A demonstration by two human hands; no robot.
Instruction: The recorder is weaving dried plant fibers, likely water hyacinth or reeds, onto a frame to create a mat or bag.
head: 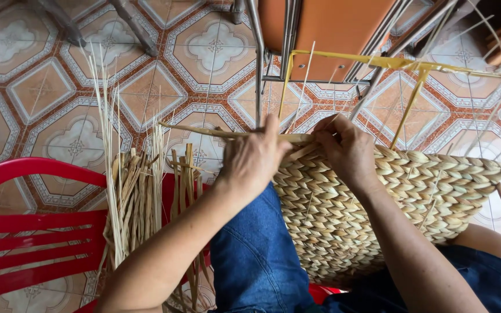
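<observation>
A half-woven basket [378,203] lies across the person's lap, near centre and right, its wall built of thick, twisted straw-coloured strands laid in a plump herringbone braid. Out of its far edge rises a thin yellow metal frame [401,62], with bare uprights and a top rail, and fine pale cords run from the rail down into the weave.

Both hands meet at the far rim of the woven part, close together but not touching. The left hand [254,157] is closed over a flat, dry, tan strand [204,131] that runs out to the left, thumb pressed along it. The right hand [346,149] has its fingers curled and pinched on the weaving strand at the rim, just right of the left.

To the left, a loose bundle of dried flat fibre strips [137,197], stiff and fraying, stands beside the knee with thin pale stalks [106,116] sticking up from it. It rests against a glossy red plastic chair [24,232] with slatted seat. Blue denim trousers [253,255] cover the legs. The floor [47,87] is smooth tile patterned in terracotta, cream and grey octagons; an orange stool with metal legs [320,29] stands at the far side.
</observation>
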